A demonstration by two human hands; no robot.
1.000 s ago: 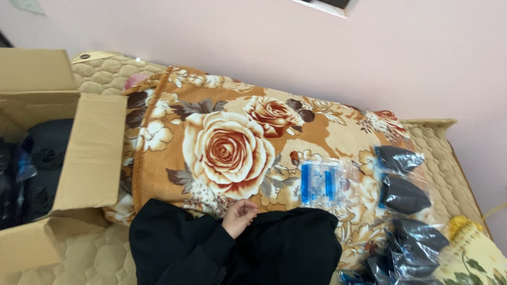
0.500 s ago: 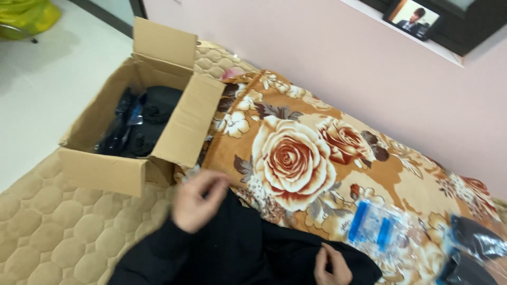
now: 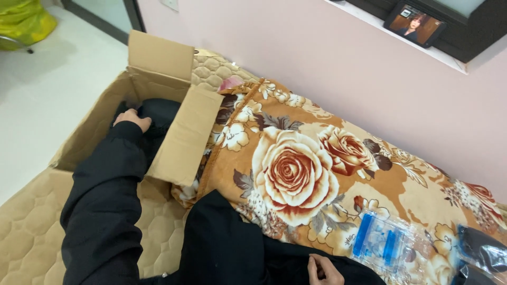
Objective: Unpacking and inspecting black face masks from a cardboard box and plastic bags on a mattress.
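Left hand [image 3: 132, 119] has moved from mid-air into the open brown cardboard box [image 3: 179, 142] at upper left, fingers closing on dark bagged clothing [image 3: 158, 113]; right hand [image 3: 322, 270] pinches black fabric [image 3: 227, 248].

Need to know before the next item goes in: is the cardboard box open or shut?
Open. The cardboard box has its flaps folded outward, and the left hand reaches inside onto dark packed items.

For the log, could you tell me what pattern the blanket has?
Large roses on an orange-brown blanket, clearest in the head view.
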